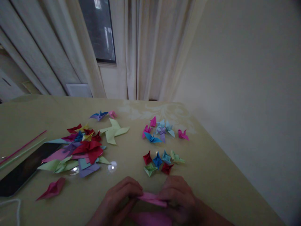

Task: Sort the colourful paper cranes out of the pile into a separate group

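At the table's near edge my left hand (125,196) pinches one end of a folded pink origami paper (152,199). My right hand (177,197) is closed on the other end, so the narrow strip stretches between both hands. Below it shows more pink paper (151,218), cut off by the frame's bottom edge; whether it is the same piece I cannot tell. Just beyond my hands sit small folded paper pieces, among them a green one (150,169), a dark red one (167,168) and a blue one (157,160).
Left of my hands lies a pile of coloured folded papers (88,150), with a pale green pinwheel (114,131) behind it. A black phone (25,169), a white cable (18,210) and a pink stick (23,147) are farther left. Paper cranes (152,138) stand at the back right, near the wall (246,94).
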The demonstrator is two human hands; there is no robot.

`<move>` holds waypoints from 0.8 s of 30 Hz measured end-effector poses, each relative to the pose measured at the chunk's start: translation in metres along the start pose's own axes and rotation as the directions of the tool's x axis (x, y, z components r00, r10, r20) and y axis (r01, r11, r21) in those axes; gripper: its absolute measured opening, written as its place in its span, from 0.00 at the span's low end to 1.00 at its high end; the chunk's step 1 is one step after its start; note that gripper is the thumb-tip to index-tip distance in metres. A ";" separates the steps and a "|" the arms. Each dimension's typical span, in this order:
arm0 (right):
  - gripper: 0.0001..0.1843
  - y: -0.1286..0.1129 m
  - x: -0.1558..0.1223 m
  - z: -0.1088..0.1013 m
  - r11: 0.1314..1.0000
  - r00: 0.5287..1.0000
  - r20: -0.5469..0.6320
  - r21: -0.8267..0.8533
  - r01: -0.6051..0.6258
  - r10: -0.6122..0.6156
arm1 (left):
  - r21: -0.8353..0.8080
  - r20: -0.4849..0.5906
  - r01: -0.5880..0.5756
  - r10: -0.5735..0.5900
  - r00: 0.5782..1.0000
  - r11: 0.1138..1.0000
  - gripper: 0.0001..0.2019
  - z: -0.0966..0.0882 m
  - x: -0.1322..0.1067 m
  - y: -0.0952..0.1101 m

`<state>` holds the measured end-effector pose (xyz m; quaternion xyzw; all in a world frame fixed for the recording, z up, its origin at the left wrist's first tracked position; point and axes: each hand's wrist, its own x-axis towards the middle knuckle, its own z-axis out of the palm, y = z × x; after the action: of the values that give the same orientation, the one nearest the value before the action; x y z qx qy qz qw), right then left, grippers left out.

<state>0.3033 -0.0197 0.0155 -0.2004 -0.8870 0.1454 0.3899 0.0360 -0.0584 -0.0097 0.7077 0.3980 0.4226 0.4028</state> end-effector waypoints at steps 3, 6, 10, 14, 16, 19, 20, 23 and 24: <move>0.14 -0.001 0.005 -0.004 0.972 0.969 0.156 -0.107 0.209 -0.191 | 0.090 0.148 -0.069 0.055 0.987 0.994 0.09 -0.005 0.003 0.002; 0.15 -0.004 0.007 -0.003 0.949 0.935 0.257 -0.131 0.286 -0.246 | 0.214 0.344 -0.162 0.081 0.935 0.963 0.09 -0.021 0.007 0.000; 0.21 -0.009 0.005 0.003 0.945 0.906 0.353 -0.135 0.298 -0.235 | 0.634 0.059 -0.056 0.024 0.998 0.771 0.13 -0.063 0.012 -0.019; 0.30 -0.007 0.001 0.012 0.960 0.906 0.387 -0.144 0.239 -0.168 | 0.897 -0.330 0.311 0.006 0.944 0.315 0.24 -0.104 0.013 -0.041; 0.29 -0.004 -0.002 0.017 0.954 0.898 0.404 -0.154 0.256 -0.175 | 0.896 -0.400 0.399 -0.035 0.916 0.196 0.28 -0.114 0.013 -0.047; 0.26 0.000 -0.008 0.024 0.946 0.884 0.428 -0.161 0.282 -0.190 | 0.913 -0.310 0.322 -0.086 0.947 0.249 0.26 -0.114 0.013 -0.051; 0.26 0.002 -0.011 0.026 0.948 0.883 0.431 -0.156 0.276 -0.186 | 0.914 -0.273 0.287 -0.089 0.958 0.285 0.24 -0.112 0.013 -0.051; 0.28 0.004 -0.017 0.030 0.963 0.889 0.433 -0.139 0.230 -0.150 | 0.888 -0.231 0.240 -0.071 0.970 0.393 0.20 -0.106 0.015 -0.047; 0.28 0.004 -0.018 0.030 0.964 0.888 0.438 -0.144 0.224 -0.141 | 0.873 -0.222 0.228 -0.066 0.973 0.431 0.18 -0.104 0.015 -0.043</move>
<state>0.2928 -0.0276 -0.0166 -0.1157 -0.9750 0.0625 0.1789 -0.0647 -0.0047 -0.0114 0.7407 0.6504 0.1661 -0.0268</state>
